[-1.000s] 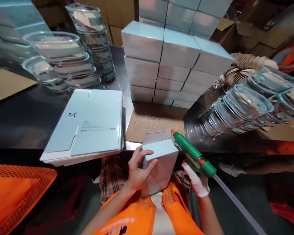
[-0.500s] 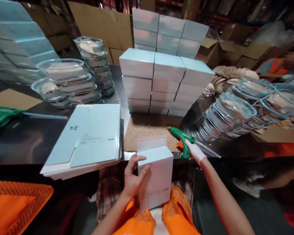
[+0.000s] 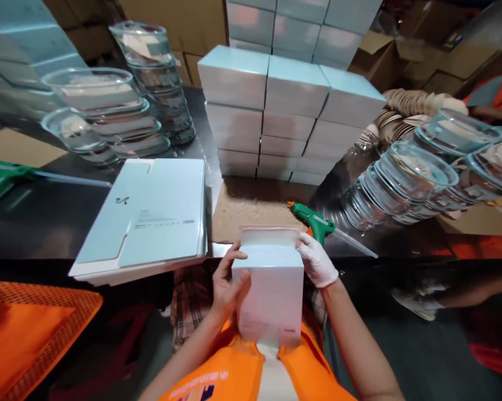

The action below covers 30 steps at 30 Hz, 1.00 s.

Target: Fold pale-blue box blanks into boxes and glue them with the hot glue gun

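Observation:
A white cardboard box (image 3: 271,301) stands upright in front of my body, its end flap (image 3: 267,236) raised at the far side. My left hand (image 3: 230,284), bare, grips the box's left side with the thumb on the near face. My right hand (image 3: 318,260), in a white glove, pinches the flap's right end at the box's far right corner. Just beyond that hand lies a green glue gun (image 3: 313,220) with an orange tip and a clear glue stick, on the table by a brown cardboard sheet (image 3: 251,207).
Flat pale-blue cartons (image 3: 159,214) lie stacked at left, overhanging the table edge. White boxes (image 3: 234,125) are piled ahead. Clear round containers (image 3: 418,172) stand stacked at right, more containers (image 3: 96,94) at left. Another green glue gun (image 3: 3,178) lies far left. A person (image 3: 495,94) is at far right.
My right hand has let go of the glue gun, leaving it on the table, and moved left onto the box's flap. My left hand keeps hold of the box, now turned squarer to me.

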Available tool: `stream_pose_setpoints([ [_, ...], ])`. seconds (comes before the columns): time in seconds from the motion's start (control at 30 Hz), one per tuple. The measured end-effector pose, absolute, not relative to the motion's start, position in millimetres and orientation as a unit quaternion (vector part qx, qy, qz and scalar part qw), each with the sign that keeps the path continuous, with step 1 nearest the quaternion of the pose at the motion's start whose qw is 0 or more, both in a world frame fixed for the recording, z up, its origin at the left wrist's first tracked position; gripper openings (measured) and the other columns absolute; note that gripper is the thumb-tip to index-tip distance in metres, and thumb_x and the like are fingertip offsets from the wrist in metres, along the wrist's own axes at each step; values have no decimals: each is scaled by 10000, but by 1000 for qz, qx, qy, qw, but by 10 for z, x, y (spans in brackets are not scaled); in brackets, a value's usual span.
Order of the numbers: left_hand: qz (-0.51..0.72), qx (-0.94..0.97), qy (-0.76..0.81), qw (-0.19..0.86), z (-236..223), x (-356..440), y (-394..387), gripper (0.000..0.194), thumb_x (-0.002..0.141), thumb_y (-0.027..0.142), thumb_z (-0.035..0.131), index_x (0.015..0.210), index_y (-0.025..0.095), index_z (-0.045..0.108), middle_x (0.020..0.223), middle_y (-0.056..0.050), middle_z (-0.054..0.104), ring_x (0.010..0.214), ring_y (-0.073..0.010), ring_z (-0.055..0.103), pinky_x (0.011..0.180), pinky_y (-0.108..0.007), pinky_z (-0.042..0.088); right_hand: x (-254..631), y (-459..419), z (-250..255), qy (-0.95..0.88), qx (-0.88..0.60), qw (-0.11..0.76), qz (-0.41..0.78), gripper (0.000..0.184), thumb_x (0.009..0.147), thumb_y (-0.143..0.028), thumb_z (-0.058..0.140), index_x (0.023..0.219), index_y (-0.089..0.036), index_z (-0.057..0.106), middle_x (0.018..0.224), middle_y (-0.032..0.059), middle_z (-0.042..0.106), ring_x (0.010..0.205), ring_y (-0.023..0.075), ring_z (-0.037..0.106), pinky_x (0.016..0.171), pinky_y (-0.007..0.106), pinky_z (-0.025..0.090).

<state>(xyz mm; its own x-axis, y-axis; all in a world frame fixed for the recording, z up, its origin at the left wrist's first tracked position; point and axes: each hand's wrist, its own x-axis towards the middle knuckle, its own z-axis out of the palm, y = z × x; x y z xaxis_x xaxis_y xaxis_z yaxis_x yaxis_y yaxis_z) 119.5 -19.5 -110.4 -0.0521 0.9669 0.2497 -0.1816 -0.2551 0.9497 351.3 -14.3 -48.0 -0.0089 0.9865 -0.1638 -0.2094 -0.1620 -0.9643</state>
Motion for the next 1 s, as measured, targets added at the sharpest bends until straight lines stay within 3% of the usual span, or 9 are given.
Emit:
stream_pose_setpoints([
  [0.13,641,480,330,500,-1124,1167,-130,617,883,590,786,1378,374,489,1111,-44,704,1119,-280,754,1011,-480,585,3670,-277,-350,-553,-422,452,559,769,672,-899,782,1060,-236,826,1283,126,748,1234,326,693,1112,457,520],
  [0.3,618,559,288,472,-1027,1073,-155,276,951,518,745,923,245,712,1118,-67,660,1206,-295,716,1008,-445,561,3656,-303,-84,-740,-382,340,436,464,885,-548,828,1257,-274,784,1413,130,705,1328,292,657,1147,475,496],
  [0.5,601,587,286,461,-932,1094,-209,238,983,466,720,921,237,741,1088,-79,716,1168,-293,732,1002,-459,573,3572,-325,-141,-772,-375,314,405,281,1014,-458,678,1197,-292,810,1411,96,720,1312,265,671,1129,450,522],
  [0.57,597,581,297,466,-936,1073,-198,224,984,457,721,934,239,741,1068,-71,710,1160,-287,729,1006,-454,572,3598,-368,-238,-746,-417,317,410,430,965,-560,730,1294,-285,766,1526,115,634,1440,299,575,1203,495,456],
  [0.67,636,559,334,413,-861,922,-182,194,969,437,743,955,244,723,1103,-54,702,1169,-275,714,1057,-483,556,3757,-591,-420,-633,-513,426,393,1041,725,-800,835,1579,-294,521,1726,142,369,1577,360,396,1230,516,425],
  [0.73,688,533,356,340,-714,780,-188,214,928,439,782,928,245,691,1071,-38,692,1137,-267,702,1092,-542,553,3894,-881,-542,-526,-573,512,364,1033,730,-822,814,1571,-299,520,1651,149,475,1463,343,542,1136,458,517],
  [0.83,743,496,385,230,-433,677,-231,232,914,430,779,858,263,628,922,-16,635,1021,-247,677,1135,-615,539,3918,-1408,-707,-447,-632,475,419,593,875,-745,738,1165,-230,798,1097,110,788,939,248,756,847,348,612],
  [0.9,767,479,388,176,-312,760,-276,236,930,390,763,812,277,592,842,5,584,949,-230,660,1130,-593,554,3737,-1678,-807,-443,-618,409,505,629,807,-809,747,945,-202,839,832,81,777,694,209,709,684,318,595],
  [1.0,780,477,350,205,-341,1050,-348,260,923,457,796,856,282,616,921,26,625,1016,-199,673,1131,-511,564,3357,-1834,-925,-391,-624,437,516,757,598,-901,799,914,-214,836,818,64,772,701,225,707,670,334,596],
])
